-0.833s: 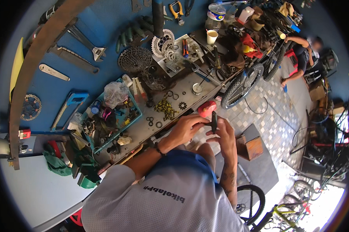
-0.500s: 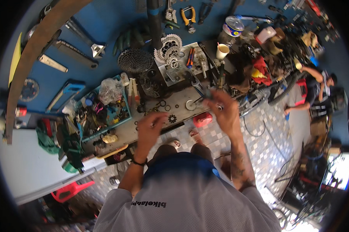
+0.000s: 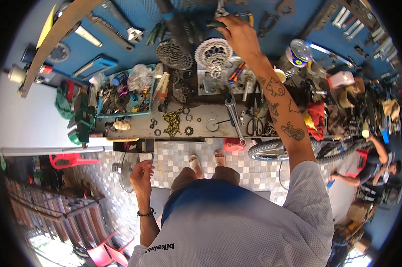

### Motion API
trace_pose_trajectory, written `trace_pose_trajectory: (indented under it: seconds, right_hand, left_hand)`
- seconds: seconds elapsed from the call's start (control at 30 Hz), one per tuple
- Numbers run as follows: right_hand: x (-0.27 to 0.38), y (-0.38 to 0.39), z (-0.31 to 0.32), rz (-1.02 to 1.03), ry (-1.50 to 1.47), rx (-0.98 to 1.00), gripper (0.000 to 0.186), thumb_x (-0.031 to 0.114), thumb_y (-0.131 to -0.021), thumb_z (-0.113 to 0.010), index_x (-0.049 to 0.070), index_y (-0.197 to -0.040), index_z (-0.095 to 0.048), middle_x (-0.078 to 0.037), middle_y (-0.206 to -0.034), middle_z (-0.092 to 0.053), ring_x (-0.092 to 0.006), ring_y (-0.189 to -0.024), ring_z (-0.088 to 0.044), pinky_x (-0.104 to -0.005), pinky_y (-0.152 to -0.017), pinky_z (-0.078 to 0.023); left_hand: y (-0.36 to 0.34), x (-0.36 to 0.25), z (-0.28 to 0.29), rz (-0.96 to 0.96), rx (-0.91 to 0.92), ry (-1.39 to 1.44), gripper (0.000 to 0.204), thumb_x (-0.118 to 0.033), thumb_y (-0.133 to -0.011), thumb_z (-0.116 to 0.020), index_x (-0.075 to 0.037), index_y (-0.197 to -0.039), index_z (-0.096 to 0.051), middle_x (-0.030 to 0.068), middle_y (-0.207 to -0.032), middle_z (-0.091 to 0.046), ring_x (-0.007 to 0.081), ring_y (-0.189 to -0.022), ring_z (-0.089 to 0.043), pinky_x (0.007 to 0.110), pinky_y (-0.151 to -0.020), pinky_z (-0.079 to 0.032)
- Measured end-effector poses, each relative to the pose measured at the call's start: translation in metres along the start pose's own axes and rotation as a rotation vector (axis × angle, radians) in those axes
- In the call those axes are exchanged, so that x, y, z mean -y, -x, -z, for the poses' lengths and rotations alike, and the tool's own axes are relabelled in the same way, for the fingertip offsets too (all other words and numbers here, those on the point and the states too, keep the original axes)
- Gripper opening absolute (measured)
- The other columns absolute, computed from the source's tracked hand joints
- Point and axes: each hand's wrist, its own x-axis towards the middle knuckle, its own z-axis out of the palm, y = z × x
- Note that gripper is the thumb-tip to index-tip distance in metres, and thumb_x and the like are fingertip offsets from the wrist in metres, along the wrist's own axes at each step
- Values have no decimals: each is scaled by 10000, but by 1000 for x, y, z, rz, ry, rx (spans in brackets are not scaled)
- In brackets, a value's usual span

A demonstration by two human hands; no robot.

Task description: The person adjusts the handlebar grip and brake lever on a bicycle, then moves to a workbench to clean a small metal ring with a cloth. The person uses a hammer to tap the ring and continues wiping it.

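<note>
My right hand [image 3: 238, 33] is raised to the blue tool wall at the top. Its fingers are closed at a silver hand tool with dark green handles [image 3: 216, 23], mostly covered by the hand. Low at the left, apart from the bench, my left hand [image 3: 141, 177] is pinched. A small dark thing [image 3: 153, 157] shows at its fingertips, too small to name. On the bench between them lie a gold chain [image 3: 173, 122], a small black sprocket [image 3: 189, 130] and a long combination wrench [image 3: 236, 120]. A large silver cassette [image 3: 213, 53] leans under my right forearm.
A teal tray [image 3: 126, 112] of loose parts sits at the bench's left. Pliers [image 3: 255, 126] lie at its front edge, near a bicycle tyre [image 3: 276, 151]. A jar [image 3: 297, 53] stands behind my right forearm. Another person [image 3: 377, 167] is at the far right.
My right hand has gone from over the bench up to the tool wall. My left hand has drawn back from the bench, down and left. The view has shifted.
</note>
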Motion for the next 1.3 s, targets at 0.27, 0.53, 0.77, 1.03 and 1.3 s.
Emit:
trace_pose_trajectory:
  seconds: [0.27,0.53,0.77,1.03,1.3]
  right_hand:
    - [-13,-15,-32,98,-3,185,324,111,-959,-685,182,-1274,-717,-72,-1338,-679,-330,-1227,-640,-447,-1040,-527]
    - [-47,-13,-76,383,-70,201,645,-22,-934,-607,34,-1555,-441,-230,-1569,-487,-394,-1492,-420,-496,-1247,-331]
    - [-22,53,-64,116,-98,-298,440,101,-996,-586,14,-1425,-534,-218,-1348,-606,-371,-1201,-618,-456,-1015,-505]
    - [328,259,51,-236,-1097,1032,508,414,-1101,-447,-27,-1054,-695,-80,-800,-635,-198,-755,-661,-329,-704,-562]
    - [544,257,200,648,-1699,2720,1035,711,-968,-583,-8,-1629,-240,-208,-1334,-664,-245,-1161,-677,-383,-1003,-533]
  left_hand:
    - [67,29,20,149,-220,27,180,-123,-1015,-681,-14,-1146,-739,60,-915,-758,112,-796,-695,255,-683,-549]
    - [121,75,25,109,-348,-66,191,-139,-973,-679,-54,-1131,-745,103,-1020,-791,208,-921,-762,372,-836,-604]
    - [247,155,19,369,-748,79,222,-267,-973,-720,-47,-973,-751,99,-857,-770,219,-792,-742,385,-732,-574]
    - [417,268,-75,840,-1186,571,281,-165,-1048,-527,18,-1198,-679,85,-893,-737,148,-702,-687,308,-619,-577]
    - [526,295,-118,682,-1782,605,172,-121,-1020,-601,-11,-1102,-705,81,-839,-718,141,-664,-667,294,-565,-547]
